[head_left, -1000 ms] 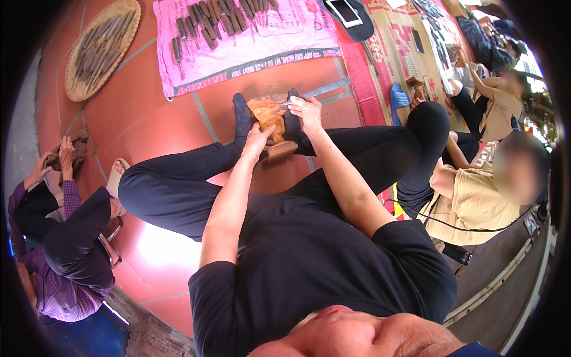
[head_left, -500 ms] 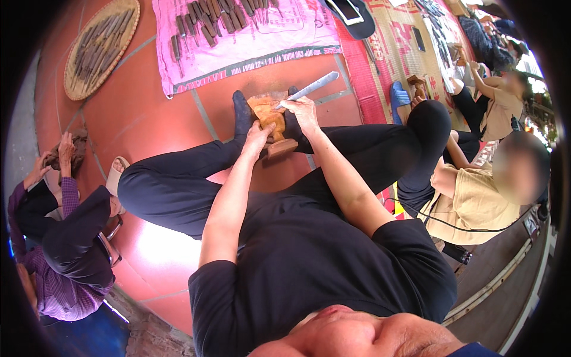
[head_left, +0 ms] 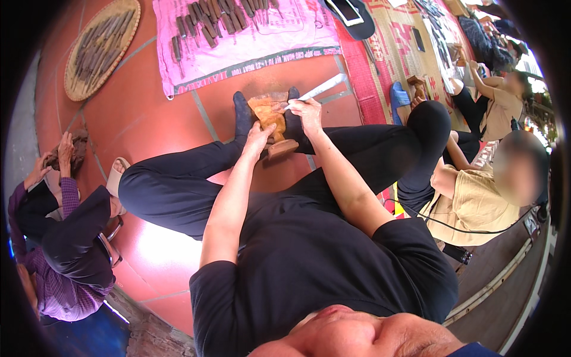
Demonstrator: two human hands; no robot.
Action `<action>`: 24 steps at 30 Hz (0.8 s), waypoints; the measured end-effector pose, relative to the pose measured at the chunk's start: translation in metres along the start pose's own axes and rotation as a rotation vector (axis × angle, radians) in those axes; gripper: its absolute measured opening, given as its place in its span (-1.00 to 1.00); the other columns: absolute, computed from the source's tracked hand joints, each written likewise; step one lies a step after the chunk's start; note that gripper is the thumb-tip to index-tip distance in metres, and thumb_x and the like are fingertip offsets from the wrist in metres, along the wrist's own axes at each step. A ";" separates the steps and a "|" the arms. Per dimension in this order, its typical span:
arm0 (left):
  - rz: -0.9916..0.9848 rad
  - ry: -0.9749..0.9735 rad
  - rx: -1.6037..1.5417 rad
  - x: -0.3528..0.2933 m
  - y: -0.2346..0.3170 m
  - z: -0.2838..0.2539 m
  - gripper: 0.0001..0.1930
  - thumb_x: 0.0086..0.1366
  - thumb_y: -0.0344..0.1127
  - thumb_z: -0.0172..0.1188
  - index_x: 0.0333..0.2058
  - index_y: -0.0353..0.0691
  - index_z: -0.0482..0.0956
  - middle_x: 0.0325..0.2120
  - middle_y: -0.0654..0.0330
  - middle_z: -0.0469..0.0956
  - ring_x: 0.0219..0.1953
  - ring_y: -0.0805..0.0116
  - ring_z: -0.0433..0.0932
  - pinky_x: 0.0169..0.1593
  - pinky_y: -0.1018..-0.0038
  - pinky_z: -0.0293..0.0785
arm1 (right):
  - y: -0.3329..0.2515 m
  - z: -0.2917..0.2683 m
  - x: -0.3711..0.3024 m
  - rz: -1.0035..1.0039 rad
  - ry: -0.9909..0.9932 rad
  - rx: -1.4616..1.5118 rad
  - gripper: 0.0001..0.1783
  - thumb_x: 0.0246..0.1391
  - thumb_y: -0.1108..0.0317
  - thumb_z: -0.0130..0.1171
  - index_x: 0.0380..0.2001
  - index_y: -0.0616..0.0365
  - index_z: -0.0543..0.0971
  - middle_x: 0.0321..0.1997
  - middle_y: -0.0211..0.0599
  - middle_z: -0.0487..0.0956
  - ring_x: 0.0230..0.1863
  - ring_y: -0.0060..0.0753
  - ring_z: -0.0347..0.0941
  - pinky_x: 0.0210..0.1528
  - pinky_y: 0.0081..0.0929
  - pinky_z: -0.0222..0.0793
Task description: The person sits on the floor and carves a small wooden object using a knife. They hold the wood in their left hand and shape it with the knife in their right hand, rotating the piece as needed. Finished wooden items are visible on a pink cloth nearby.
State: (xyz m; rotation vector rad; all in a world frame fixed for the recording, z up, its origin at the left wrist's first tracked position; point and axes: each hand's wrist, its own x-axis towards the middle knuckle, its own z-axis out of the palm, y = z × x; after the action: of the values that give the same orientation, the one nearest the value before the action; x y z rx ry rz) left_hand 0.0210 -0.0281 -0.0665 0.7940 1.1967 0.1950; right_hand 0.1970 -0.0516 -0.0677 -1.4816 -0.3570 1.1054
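Note:
An orange-brown wood carving [head_left: 273,124] with a broad flared top and a block base stands between my feet, slightly tilted. My left hand [head_left: 259,138] is closed round its narrow middle, thumb on the wood. My right hand [head_left: 306,113] pinches a long, flat, pale grey tool [head_left: 324,87] at the right side of the carving's top. The tool's far end points up and right, away from the wood; its kind is unclear, and its working end is partly hidden by my fingers. My dark socks [head_left: 242,116] flank the carving.
A pink cloth [head_left: 250,44] with several wooden-handled tools lies ahead, beside a round woven tray [head_left: 74,83] of more tools. A red mat [head_left: 372,89], a blue slipper [head_left: 399,98] and seated people are at right. Another person [head_left: 65,244] handles brown material at left.
My right hand has shifted slightly right, and the grey tool has slid right with it, its far end now further out. My left hand and the carving hold their place.

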 end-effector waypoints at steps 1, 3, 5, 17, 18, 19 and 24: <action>0.004 0.007 0.007 0.001 -0.001 0.001 -0.57 0.24 -0.13 0.14 -0.02 -0.23 0.31 -0.35 0.20 0.50 -0.44 0.45 0.49 -0.35 0.47 0.47 | -0.002 -0.002 0.000 0.033 0.032 0.038 -0.87 -0.09 0.41 0.26 -0.42 0.21 0.59 -0.45 -0.39 0.58 -0.45 -0.62 0.46 -0.36 -0.72 0.34; 0.006 0.003 -0.005 0.004 -0.003 0.000 -0.57 0.23 -0.16 0.15 -0.01 -0.25 0.31 -0.32 0.15 0.50 -0.43 0.41 0.51 -0.34 0.45 0.49 | -0.003 -0.001 0.000 0.079 0.060 0.093 -0.85 -0.08 0.42 0.26 -0.39 0.21 0.59 -0.45 -0.38 0.58 -0.43 -0.58 0.49 -0.34 -0.69 0.39; -0.002 -0.021 -0.043 -0.003 0.004 0.000 -0.56 0.22 -0.23 0.16 0.00 -0.30 0.28 -0.24 0.05 0.52 -0.41 0.32 0.56 -0.31 0.39 0.52 | -0.007 0.004 -0.006 0.046 0.051 0.080 -0.87 -0.08 0.43 0.26 -0.40 0.20 0.59 -0.46 -0.40 0.57 -0.44 -0.61 0.46 -0.36 -0.71 0.36; 0.010 -0.023 -0.037 -0.002 0.001 -0.001 -0.56 0.24 -0.13 0.15 -0.02 -0.24 0.31 -0.34 0.19 0.50 -0.42 0.43 0.51 -0.34 0.46 0.48 | -0.003 0.003 -0.002 0.049 0.075 0.110 -0.86 -0.06 0.38 0.28 -0.42 0.21 0.59 -0.43 -0.41 0.58 -0.41 -0.60 0.49 -0.35 -0.71 0.38; 0.008 -0.026 -0.037 -0.001 0.002 0.001 -0.55 0.23 -0.16 0.15 -0.01 -0.27 0.30 -0.31 0.15 0.50 -0.42 0.40 0.52 -0.33 0.45 0.49 | -0.002 0.005 -0.003 0.011 0.051 0.084 -0.84 -0.06 0.37 0.28 -0.40 0.21 0.59 -0.41 -0.37 0.59 -0.40 -0.57 0.51 -0.33 -0.69 0.40; 0.007 -0.024 -0.036 -0.003 0.005 0.001 -0.54 0.23 -0.19 0.16 0.01 -0.30 0.28 -0.28 0.11 0.51 -0.42 0.37 0.54 -0.32 0.43 0.50 | 0.003 0.006 -0.002 -0.037 0.016 0.018 -0.85 -0.06 0.39 0.28 -0.40 0.21 0.59 -0.41 -0.38 0.59 -0.40 -0.58 0.50 -0.33 -0.69 0.40; 0.022 0.012 0.019 0.006 -0.006 -0.003 -0.54 0.22 -0.19 0.16 0.01 -0.29 0.28 -0.28 0.11 0.51 -0.41 0.37 0.54 -0.32 0.43 0.50 | 0.001 0.004 0.001 0.055 0.143 0.092 -0.87 -0.08 0.42 0.28 -0.41 0.17 0.57 -0.46 -0.39 0.56 -0.51 -0.58 0.49 -0.45 -0.69 0.40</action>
State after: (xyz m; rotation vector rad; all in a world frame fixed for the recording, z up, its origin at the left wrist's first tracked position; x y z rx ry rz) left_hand 0.0194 -0.0279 -0.0751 0.8237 1.2029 0.2064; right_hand 0.1940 -0.0489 -0.0681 -1.4860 -0.1644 1.0390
